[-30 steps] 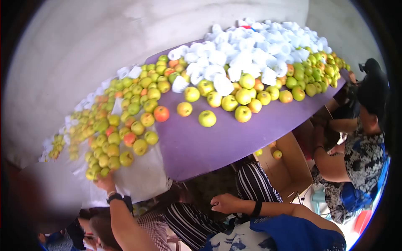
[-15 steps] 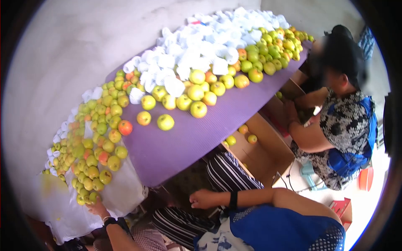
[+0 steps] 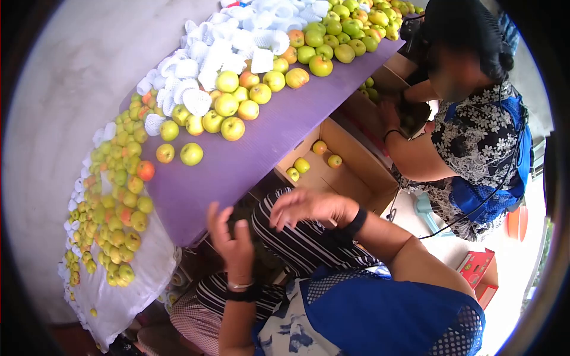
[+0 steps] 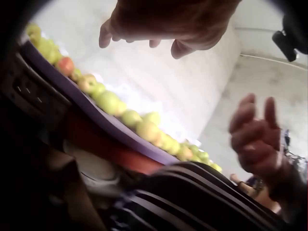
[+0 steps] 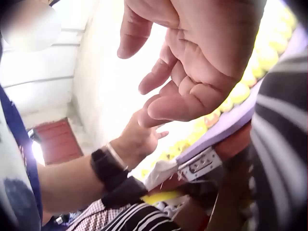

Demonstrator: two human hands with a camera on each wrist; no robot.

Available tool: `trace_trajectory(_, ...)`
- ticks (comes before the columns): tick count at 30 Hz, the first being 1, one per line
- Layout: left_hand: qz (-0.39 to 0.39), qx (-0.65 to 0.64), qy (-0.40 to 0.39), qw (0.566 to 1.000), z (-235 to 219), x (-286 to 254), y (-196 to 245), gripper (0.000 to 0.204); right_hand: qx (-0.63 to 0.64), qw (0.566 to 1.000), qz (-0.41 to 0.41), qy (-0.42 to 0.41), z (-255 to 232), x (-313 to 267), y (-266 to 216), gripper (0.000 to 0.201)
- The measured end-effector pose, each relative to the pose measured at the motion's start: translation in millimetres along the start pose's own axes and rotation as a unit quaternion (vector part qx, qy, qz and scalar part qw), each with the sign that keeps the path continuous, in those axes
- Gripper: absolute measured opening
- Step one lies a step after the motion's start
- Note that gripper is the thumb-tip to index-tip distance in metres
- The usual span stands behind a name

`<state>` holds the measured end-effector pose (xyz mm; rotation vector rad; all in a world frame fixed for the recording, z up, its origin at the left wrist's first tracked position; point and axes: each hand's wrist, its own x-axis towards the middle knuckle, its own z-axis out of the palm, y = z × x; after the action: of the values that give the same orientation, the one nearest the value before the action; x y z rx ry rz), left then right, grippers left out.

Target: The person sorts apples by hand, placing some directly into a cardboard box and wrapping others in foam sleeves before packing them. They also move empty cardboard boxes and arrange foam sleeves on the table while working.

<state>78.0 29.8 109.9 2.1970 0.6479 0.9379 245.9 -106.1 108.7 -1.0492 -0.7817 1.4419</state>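
Note:
Both hands hang in the air over the lap, in front of the purple tabletop (image 3: pixel 196 207), with nothing in them. My left hand (image 3: pixel 233 246) is raised, thumb and fingers spread apart. Just right of it, my right hand (image 3: pixel 314 206) is held palm inward, its fingers loosely bent; the right wrist view shows the bare palm (image 5: pixel 207 53). Loose yellow-green apples (image 3: pixel 192 154), some blushed red, lie beyond the hands on the purple top. More apples (image 3: pixel 126 273) spread over a white cloth (image 3: pixel 154 255) to the left.
White foam net sleeves (image 3: pixel 219 50) are heaped behind the apples against the wall. A cardboard box (image 3: pixel 362 178) with several apples stands below the table edge, right of the knees. Another person (image 3: pixel 469 130) sits at the right, hands in a box. A red box (image 3: pixel 478 273) lies on the floor.
My left hand has left the near end of the apples on the cloth and come right, beside my right hand. The right hand has risen from the lap. The head view has swung right.

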Motion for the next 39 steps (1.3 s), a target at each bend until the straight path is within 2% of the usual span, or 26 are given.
trace_trajectory(2,0.018,-0.036,-0.083,0.996,34,-8,7,0.029,-0.024,0.991,0.012,0.133,-43,-10,11,0.022)
trace_trajectory(3,0.030,-0.042,-0.099,0.994,52,-17,2,0.027,-0.045,0.978,-0.003,0.202,-65,-14,26,0.027)
trace_trajectory(4,0.071,0.066,-0.145,0.985,61,-20,8,0.026,-0.125,0.952,0.036,0.276,-88,-16,39,0.030)
trace_trajectory(5,0.110,0.174,-0.188,0.960,68,-23,12,0.026,-0.210,0.933,0.051,0.288,-121,-14,66,0.030)
trace_trajectory(6,0.130,0.178,-0.156,0.963,72,-25,12,0.027,-0.293,0.907,0.066,0.296,-149,-10,92,0.030)
trace_trajectory(7,0.130,0.181,-0.160,0.962,73,-24,10,0.027,-0.288,0.908,0.066,0.296,-160,-7,105,0.030)
trace_trajectory(9,0.107,0.143,-0.158,0.971,75,-21,6,0.025,-0.351,0.852,0.161,0.353,-178,0,128,0.035)
trace_trajectory(10,0.111,0.143,-0.155,0.971,76,-19,6,0.025,-0.347,0.855,0.162,0.351,-186,8,143,0.035)
trace_trajectory(12,0.110,0.147,-0.157,0.970,77,-17,7,0.025,-0.465,0.786,0.194,0.358,-196,26,170,0.044)
trace_trajectory(16,0.099,0.147,-0.164,0.970,78,-13,7,0.026,-0.473,0.777,0.232,0.345,-202,61,199,0.055)
trace_trajectory(18,0.087,0.140,-0.171,0.971,77,-13,7,0.027,-0.534,0.747,0.245,0.313,-205,80,215,0.063)
trace_trajectory(21,0.073,0.128,-0.187,0.971,74,-11,7,0.028,-0.535,0.740,0.288,0.287,-203,103,214,0.072)
trace_trajectory(22,0.069,0.127,-0.192,0.971,74,-12,4,0.029,-0.486,0.781,0.281,0.275,-204,107,210,0.065)
trace_trajectory(23,0.066,0.132,-0.195,0.970,73,-12,3,0.029,-0.482,0.784,0.281,0.271,-207,114,215,0.065)
trace_trajectory(25,0.057,0.126,-0.198,0.970,73,-12,2,0.029,-0.491,0.762,0.305,0.292,-213,127,230,0.068)
trace_trajectory(27,0.049,0.134,-0.209,0.967,73,-11,2,0.030,-0.491,0.767,0.309,0.276,-235,144,281,0.074)
trace_trajectory(28,0.047,0.134,-0.216,0.966,72,-10,3,0.031,-0.476,0.788,0.260,0.292,-248,156,320,0.076)
trace_trajectory(31,0.032,0.139,-0.217,0.966,73,-13,0,0.031,-0.446,0.811,0.184,0.330,-273,191,405,0.082)
trace_trajectory(33,0.040,0.135,-0.247,0.959,71,-8,2,0.033,-0.475,0.730,0.287,0.398,-246,189,340,0.088)
trace_trajectory(35,0.039,0.136,-0.250,0.958,71,-8,2,0.034,-0.482,0.719,0.316,0.389,-239,184,312,0.088)
trace_trajectory(39,0.041,0.132,-0.251,0.958,70,-10,-1,0.034,-0.506,0.734,0.315,0.327,-234,165,271,0.088)
